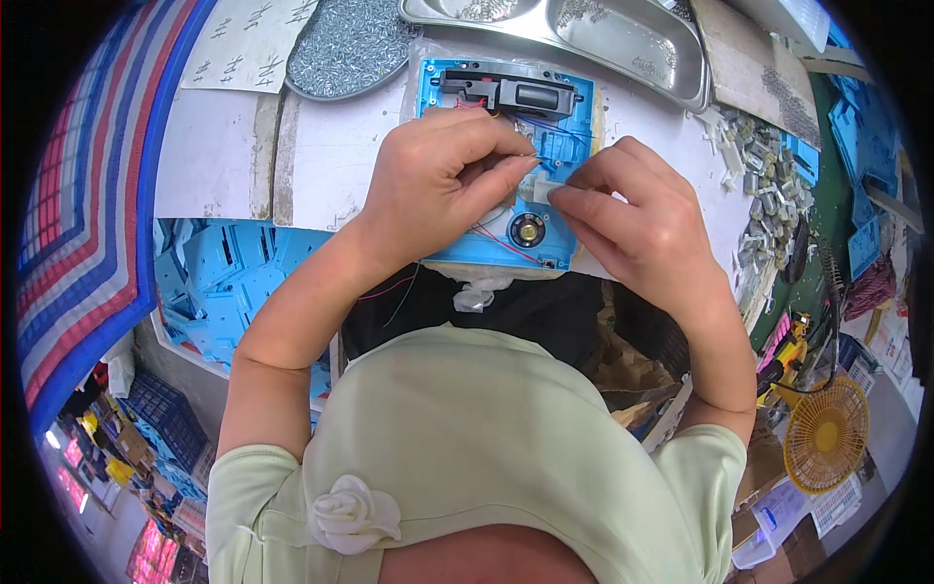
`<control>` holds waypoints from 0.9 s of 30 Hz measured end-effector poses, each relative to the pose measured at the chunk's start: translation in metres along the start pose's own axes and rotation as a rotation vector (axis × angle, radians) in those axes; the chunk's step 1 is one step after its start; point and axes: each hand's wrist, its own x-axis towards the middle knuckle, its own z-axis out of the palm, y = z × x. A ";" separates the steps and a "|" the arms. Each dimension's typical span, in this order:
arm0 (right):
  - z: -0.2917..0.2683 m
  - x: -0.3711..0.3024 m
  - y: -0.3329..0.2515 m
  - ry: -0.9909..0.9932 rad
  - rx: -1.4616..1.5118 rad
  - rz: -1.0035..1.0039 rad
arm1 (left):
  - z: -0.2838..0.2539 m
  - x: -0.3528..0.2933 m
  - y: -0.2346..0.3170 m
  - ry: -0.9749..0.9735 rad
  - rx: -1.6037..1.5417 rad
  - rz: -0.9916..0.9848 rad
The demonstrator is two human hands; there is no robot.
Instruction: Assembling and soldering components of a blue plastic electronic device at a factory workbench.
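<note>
A blue plastic housing (486,257) lies open on the white table. A black module (533,94) sits across its far end, with thin red and blue wires nearby. Toward the near end is a small round speaker (527,230), black-rimmed. My left hand (433,175) reaches over the housing's left side, thumb and index fingertips pinched together; what is between them is too small to make out. From the right, my right hand (637,216) has its thumb and index finger closed at the edge of a small whitish piece (539,189) over the housing's middle.
A tray of small screws (350,44) and a metal compartment tray (623,44) stand at the back. Small metal parts (764,185) are heaped on the right. Blue plastic shells (233,277) fill a bin at the left, and a yellow fan (827,435) is at the lower right.
</note>
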 end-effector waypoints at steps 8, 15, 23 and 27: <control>0.027 -0.013 0.017 0.139 0.171 -0.022 | 0.007 -0.001 -0.001 0.073 -0.042 -0.017; 0.027 -0.018 0.001 0.087 -0.147 0.077 | 0.005 0.000 0.000 0.076 -0.001 0.016; 0.023 -0.045 -0.021 0.140 -0.096 0.218 | 0.004 0.000 0.002 0.030 0.023 -0.019; -0.015 -0.087 0.008 0.390 -0.090 0.484 | 0.000 0.002 0.021 -0.066 0.101 0.033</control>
